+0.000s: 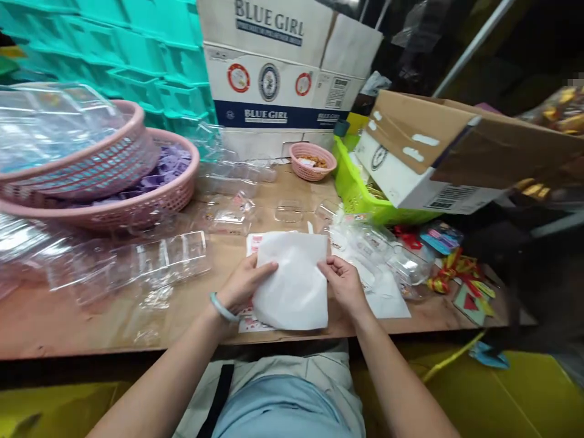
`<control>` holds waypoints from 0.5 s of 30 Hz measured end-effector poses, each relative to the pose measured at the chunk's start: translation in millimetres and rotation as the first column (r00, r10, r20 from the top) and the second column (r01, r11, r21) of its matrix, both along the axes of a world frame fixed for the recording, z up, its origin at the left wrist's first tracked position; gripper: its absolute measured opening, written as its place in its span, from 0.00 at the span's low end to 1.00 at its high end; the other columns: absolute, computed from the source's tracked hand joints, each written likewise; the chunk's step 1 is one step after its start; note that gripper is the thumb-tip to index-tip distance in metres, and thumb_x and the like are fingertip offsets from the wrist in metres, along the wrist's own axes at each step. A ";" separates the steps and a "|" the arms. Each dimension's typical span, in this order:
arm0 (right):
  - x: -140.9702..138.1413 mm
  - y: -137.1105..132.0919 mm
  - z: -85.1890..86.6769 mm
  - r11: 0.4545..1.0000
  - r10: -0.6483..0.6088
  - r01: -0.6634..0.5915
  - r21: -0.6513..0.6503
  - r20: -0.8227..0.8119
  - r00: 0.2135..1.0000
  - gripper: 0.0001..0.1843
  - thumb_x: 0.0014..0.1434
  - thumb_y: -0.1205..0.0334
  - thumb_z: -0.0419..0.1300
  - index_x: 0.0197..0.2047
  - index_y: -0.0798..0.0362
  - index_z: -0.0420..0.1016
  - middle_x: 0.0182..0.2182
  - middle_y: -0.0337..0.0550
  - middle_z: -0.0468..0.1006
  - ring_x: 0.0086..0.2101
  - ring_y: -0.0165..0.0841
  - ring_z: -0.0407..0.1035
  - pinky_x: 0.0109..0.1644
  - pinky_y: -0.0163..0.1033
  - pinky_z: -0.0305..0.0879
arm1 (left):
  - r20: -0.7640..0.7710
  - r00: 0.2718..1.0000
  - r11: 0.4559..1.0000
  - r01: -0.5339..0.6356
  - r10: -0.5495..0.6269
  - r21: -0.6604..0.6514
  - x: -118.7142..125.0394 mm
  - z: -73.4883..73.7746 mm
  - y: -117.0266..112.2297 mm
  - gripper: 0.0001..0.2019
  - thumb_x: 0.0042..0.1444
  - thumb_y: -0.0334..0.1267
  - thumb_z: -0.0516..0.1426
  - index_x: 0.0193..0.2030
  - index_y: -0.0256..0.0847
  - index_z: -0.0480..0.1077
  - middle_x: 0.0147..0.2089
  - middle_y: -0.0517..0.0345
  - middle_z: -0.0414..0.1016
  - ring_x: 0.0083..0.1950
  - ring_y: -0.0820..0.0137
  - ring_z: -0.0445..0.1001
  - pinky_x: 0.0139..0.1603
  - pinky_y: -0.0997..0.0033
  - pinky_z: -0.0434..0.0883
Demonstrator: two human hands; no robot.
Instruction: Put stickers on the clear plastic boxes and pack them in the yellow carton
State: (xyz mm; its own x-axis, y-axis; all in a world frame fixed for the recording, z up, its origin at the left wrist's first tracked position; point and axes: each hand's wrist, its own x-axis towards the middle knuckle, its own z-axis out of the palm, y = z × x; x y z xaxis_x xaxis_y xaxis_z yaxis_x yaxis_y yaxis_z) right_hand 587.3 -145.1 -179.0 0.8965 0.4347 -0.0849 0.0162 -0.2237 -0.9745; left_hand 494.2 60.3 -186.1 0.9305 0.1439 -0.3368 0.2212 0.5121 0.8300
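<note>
A blank white sheet of paper [292,283] is held up over the front middle of the table, its surface slightly bowed. My left hand [249,280] grips its left side, thumb on the face toward me and fingers behind. At the right edge, my right hand [344,283] pinches the paper between thumb and fingers. Under it, partly hidden, lies a sheet with red and pink printing [253,324]. Just beyond the paper sits a small clear plastic box [289,211]. More clear packages and white paper [387,298] lie to the right of my right hand.
Pink baskets [182,188] stand stacked at left, holding clear trays and purple packets. Clear plastic boxes [173,255] line the left side. Behind are a small pink basket [308,173], a lime-green basket [351,194], an open carton [410,152], a BLUE GIRL box [274,85] and turquoise crates [150,55].
</note>
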 end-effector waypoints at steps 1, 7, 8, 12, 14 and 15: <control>0.2 -7.8 2.0 0.998 -0.033 0.039 -0.057 0.104 0.994 0.19 0.57 0.43 0.59 0.35 0.52 0.72 0.28 0.41 0.77 0.29 0.34 0.70 0.35 0.39 0.67 | -0.039 0.999 1.000 0.014 -0.013 0.012 0.4 -2.0 -2.5 0.25 0.42 0.46 0.67 0.45 0.36 0.71 0.38 0.52 0.79 0.35 0.65 0.76 0.39 0.66 0.72; 20.0 -84.5 -3.3 0.644 0.092 0.529 -0.552 0.743 0.663 0.36 0.48 0.46 0.68 0.57 0.51 0.66 0.51 0.55 0.70 0.53 0.53 0.61 0.57 0.57 0.58 | -0.029 1.000 0.997 -0.005 0.007 0.079 18.0 1.0 -7.3 0.20 0.43 0.43 0.68 0.41 0.36 0.72 0.35 0.55 0.80 0.32 0.70 0.75 0.35 0.72 0.72; 23.4 -94.4 -6.8 0.581 0.133 0.551 -0.599 0.738 0.661 0.39 0.47 0.47 0.68 0.59 0.51 0.63 0.53 0.56 0.68 0.53 0.54 0.61 0.56 0.58 0.58 | -0.018 0.999 0.998 0.028 -0.027 0.051 22.2 4.5 -10.6 0.19 0.43 0.41 0.68 0.41 0.36 0.72 0.36 0.55 0.80 0.32 0.70 0.76 0.37 0.72 0.72; 38.3 -114.3 -14.8 0.573 0.228 0.458 -0.680 0.669 0.707 0.39 0.51 0.56 0.64 0.64 0.49 0.56 0.51 0.54 0.64 0.49 0.49 0.65 0.52 0.51 0.65 | -0.023 0.973 0.972 0.227 -0.229 -0.067 40.8 12.6 -39.7 0.18 0.42 0.36 0.66 0.42 0.35 0.73 0.37 0.52 0.80 0.35 0.67 0.77 0.41 0.69 0.73; 49.2 -119.9 -10.8 0.641 0.233 0.411 -0.649 0.674 0.701 0.39 0.51 0.59 0.63 0.64 0.49 0.55 0.50 0.52 0.62 0.50 0.48 0.65 0.55 0.50 0.64 | -0.078 0.944 0.947 0.321 -0.320 -0.011 51.4 9.5 -59.5 0.15 0.43 0.33 0.64 0.40 0.34 0.72 0.35 0.51 0.80 0.34 0.67 0.77 0.39 0.68 0.74; 55.2 -123.4 -7.0 0.676 0.219 0.394 -0.623 0.680 0.700 0.39 0.50 0.60 0.63 0.64 0.48 0.55 0.50 0.51 0.61 0.51 0.47 0.64 0.56 0.49 0.63 | -0.114 0.932 0.936 0.350 -0.343 0.047 57.2 6.3 -69.4 0.14 0.43 0.32 0.63 0.40 0.34 0.72 0.34 0.51 0.80 0.33 0.66 0.77 0.38 0.67 0.74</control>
State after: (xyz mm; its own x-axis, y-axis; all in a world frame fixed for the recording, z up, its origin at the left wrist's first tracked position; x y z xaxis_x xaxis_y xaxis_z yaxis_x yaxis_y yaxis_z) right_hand 642.4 -268.5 -186.0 0.8493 0.4301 0.3062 0.5038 -0.8337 -0.2262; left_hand 551.4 -9.1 -179.8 0.8874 -0.1562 -0.4337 0.4607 0.3333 0.8226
